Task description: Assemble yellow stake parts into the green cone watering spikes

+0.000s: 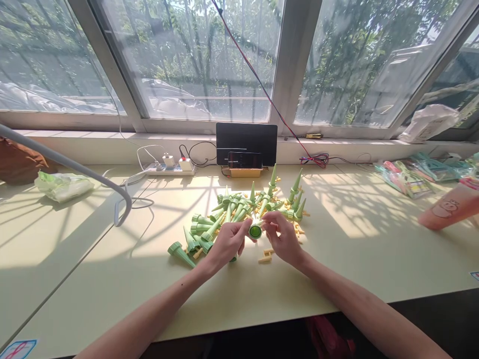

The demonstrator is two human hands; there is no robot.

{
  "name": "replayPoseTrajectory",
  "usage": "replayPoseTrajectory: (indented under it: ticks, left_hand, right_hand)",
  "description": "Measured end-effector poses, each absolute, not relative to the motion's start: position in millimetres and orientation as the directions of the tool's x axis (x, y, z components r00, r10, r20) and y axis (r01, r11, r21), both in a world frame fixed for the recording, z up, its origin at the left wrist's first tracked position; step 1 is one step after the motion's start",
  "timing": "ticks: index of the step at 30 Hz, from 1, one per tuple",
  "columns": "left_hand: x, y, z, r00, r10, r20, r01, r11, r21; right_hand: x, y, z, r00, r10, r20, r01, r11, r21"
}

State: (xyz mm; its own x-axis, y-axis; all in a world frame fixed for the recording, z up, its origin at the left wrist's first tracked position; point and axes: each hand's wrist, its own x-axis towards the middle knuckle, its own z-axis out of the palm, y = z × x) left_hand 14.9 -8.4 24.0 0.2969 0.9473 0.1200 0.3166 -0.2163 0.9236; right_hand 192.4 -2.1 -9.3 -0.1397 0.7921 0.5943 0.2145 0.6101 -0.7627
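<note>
My left hand (231, 239) is closed around a green plastic watering spike (255, 231), its round open end facing me. Just to the right, my right hand (281, 236) is pinched at the side of that spike; whatever lies between its fingertips is too small and bright to make out. Beyond and left of my hands lies a loose pile of green cone-shaped spikes (204, 224), some standing on their caps. Small yellow peg-like pieces (265, 257) lie on the table between my wrists, with more scattered among the spikes.
A tablet (247, 137) and a phone (245, 160) stand by the window. To the left are a power strip (170, 170), a grey curved arm (75, 162) and a crumpled plastic packet (63, 186). A pink drink cup (449, 204) and bagged items (406, 177) lie at the right.
</note>
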Motion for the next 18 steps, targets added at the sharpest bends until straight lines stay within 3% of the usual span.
replayPoseTrajectory:
  ticks: [6, 18]
  left_hand:
    - [15.3, -9.2, 21.5, 0.285, 0.935, 0.213, 0.359, -0.31, 0.88]
    - [13.1, -7.8, 11.8, 0.267, 0.817, 0.511, 0.509, -0.57, 0.645]
  right_hand:
    - [192.5, -2.3, -8.2, -0.137, 0.804, 0.579, 0.202, 0.595, -0.778]
    - [191.9, -2.0, -5.7, -0.13, 0.814, 0.566, 0.149, 0.58, -0.801]
